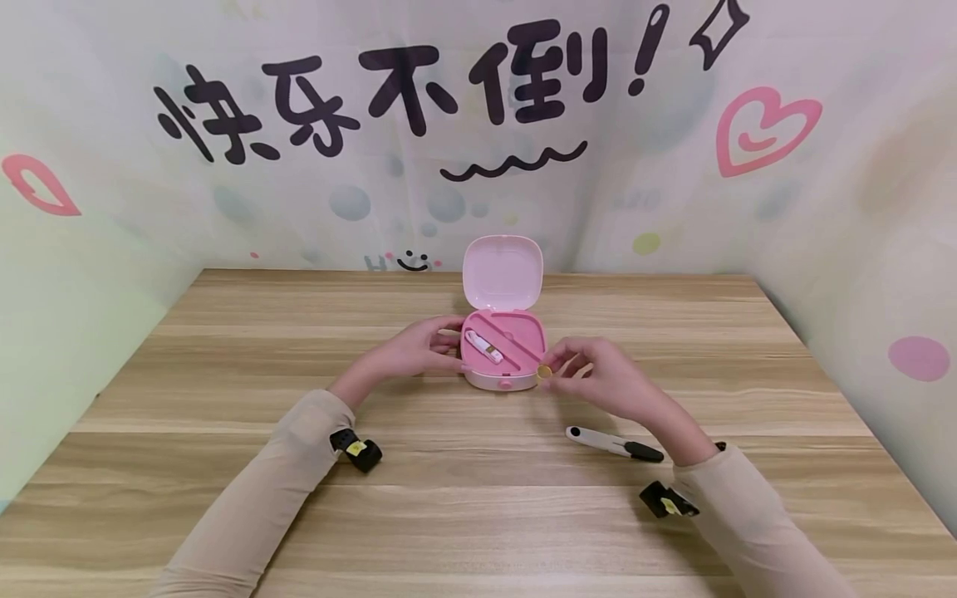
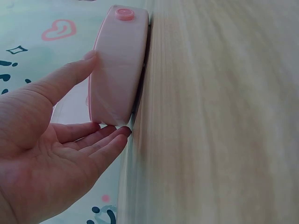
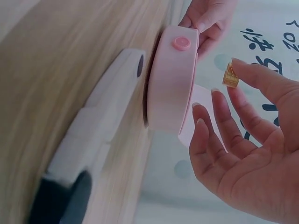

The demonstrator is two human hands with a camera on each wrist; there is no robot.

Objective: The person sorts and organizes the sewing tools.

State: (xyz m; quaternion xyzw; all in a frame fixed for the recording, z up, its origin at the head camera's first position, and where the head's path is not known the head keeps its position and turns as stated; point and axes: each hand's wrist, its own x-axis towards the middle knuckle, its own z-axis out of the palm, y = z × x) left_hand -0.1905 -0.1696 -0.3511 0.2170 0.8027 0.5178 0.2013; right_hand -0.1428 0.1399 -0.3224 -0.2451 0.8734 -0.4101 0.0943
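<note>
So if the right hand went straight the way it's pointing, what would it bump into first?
Probably the pink box: the right hand points at its right side, pinching a gold thimble. I can't tell its exact height, so it might pass over the edge.

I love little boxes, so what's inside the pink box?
A small white bundle lies inside the open pink box, on the side nearer the left hand. The bundle hides the spot beneath it.
</note>
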